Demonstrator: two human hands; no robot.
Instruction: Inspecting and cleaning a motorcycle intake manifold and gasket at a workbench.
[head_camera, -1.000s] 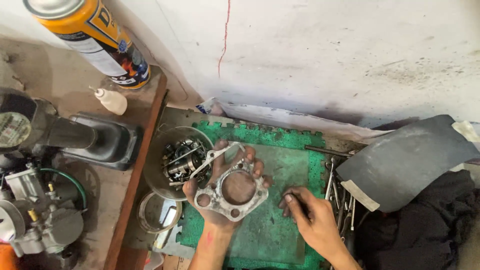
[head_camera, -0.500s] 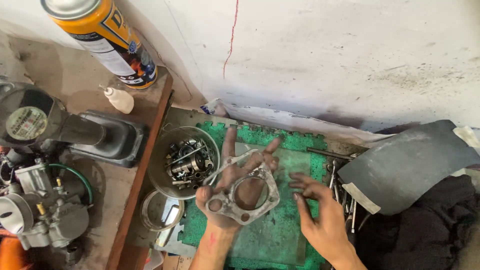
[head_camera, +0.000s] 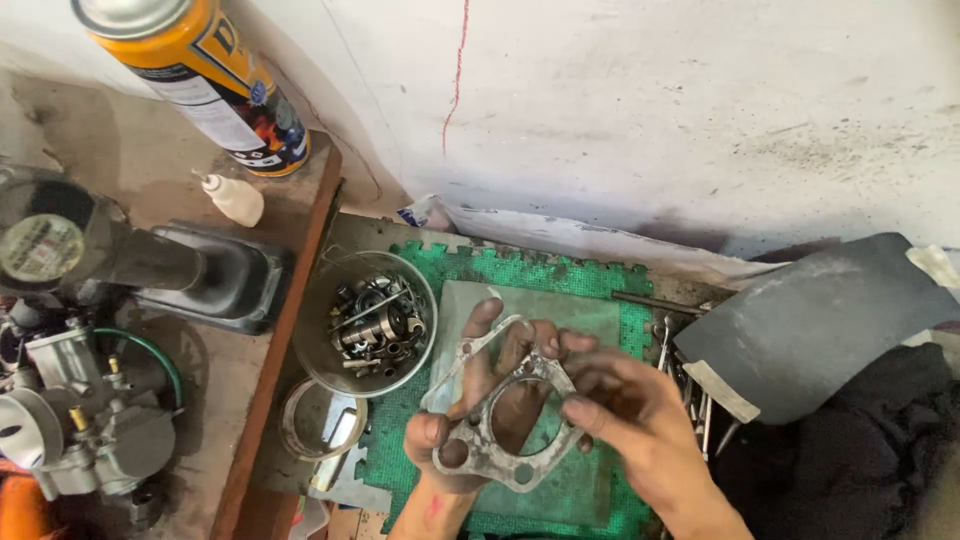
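Both hands (head_camera: 640, 430) now on gasket (head_camera: 510, 425)

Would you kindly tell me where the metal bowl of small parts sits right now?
In the head view, the metal bowl sits left of centre on the green mat's left edge, just left of the left hand.

The top of the orange spray can (head_camera: 195, 80) was cut off by the upper left edge of the frame. The carburettor (head_camera: 75, 420) ran past the left edge. Both forearms left the frame at the bottom. The right hand (head_camera: 640, 425) covered the right side of the metal gasket (head_camera: 505, 435), and the left hand (head_camera: 470, 420) lay partly behind it. The small parts in the metal bowl (head_camera: 372, 322) were too jumbled to tell apart.
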